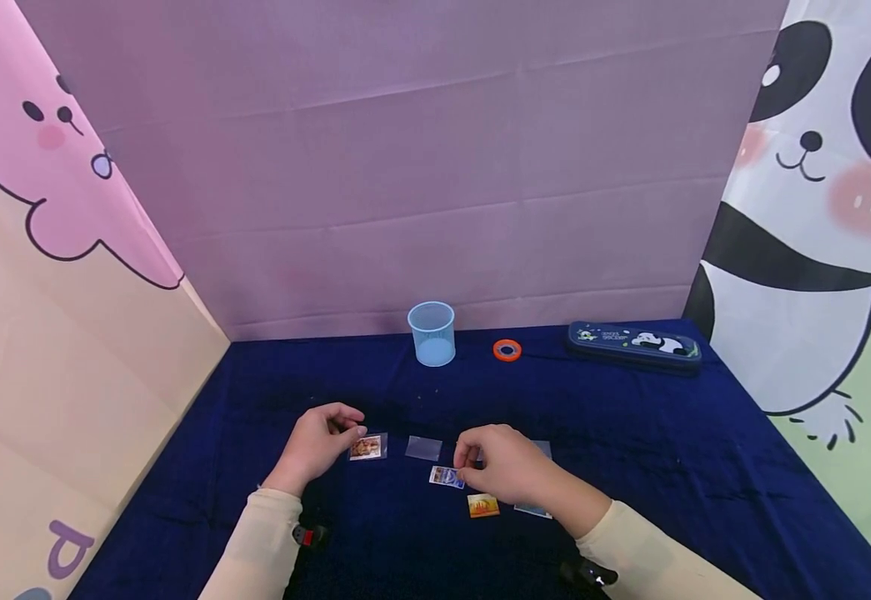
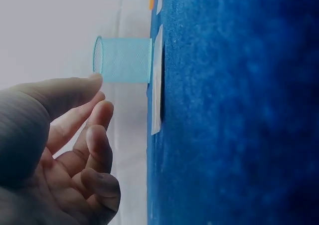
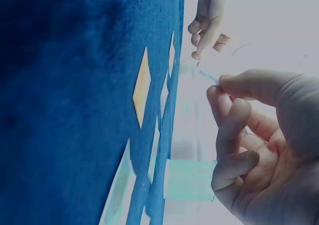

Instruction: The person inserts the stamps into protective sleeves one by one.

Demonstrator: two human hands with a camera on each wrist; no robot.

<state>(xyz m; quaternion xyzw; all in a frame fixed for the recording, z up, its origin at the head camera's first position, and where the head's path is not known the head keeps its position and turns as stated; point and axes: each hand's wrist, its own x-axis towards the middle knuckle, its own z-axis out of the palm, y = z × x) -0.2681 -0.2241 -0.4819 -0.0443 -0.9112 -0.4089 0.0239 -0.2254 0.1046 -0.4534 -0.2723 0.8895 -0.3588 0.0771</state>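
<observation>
My right hand (image 1: pixel 506 458) pinches a small blue-and-white picture stamp (image 1: pixel 444 476) by its right edge, between thumb and index finger. In the right wrist view the stamp (image 3: pixel 208 77) shows nearly edge-on, lifted off the cloth. My left hand (image 1: pixel 322 442) hovers with loosely bent fingers and holds nothing; its thumb is beside a clear sleeve (image 1: pixel 383 447) with a brown picture stamp (image 1: pixel 365 448) on or in it. Between the hands lies a clear sleeve (image 1: pixel 423 448). A yellow-orange stamp (image 1: pixel 483 506) lies nearer me, below the right hand.
Another pale-edged flat piece (image 1: pixel 534 510) is partly hidden under the right forearm, and a clear piece (image 1: pixel 543 448) lies behind that hand. Farther back stand a blue mesh cup (image 1: pixel 432 335), an orange tape roll (image 1: pixel 507 350) and a dark blue panda pencil case (image 1: pixel 633 347). Dark blue cloth (image 1: pixel 255 400) covers the table.
</observation>
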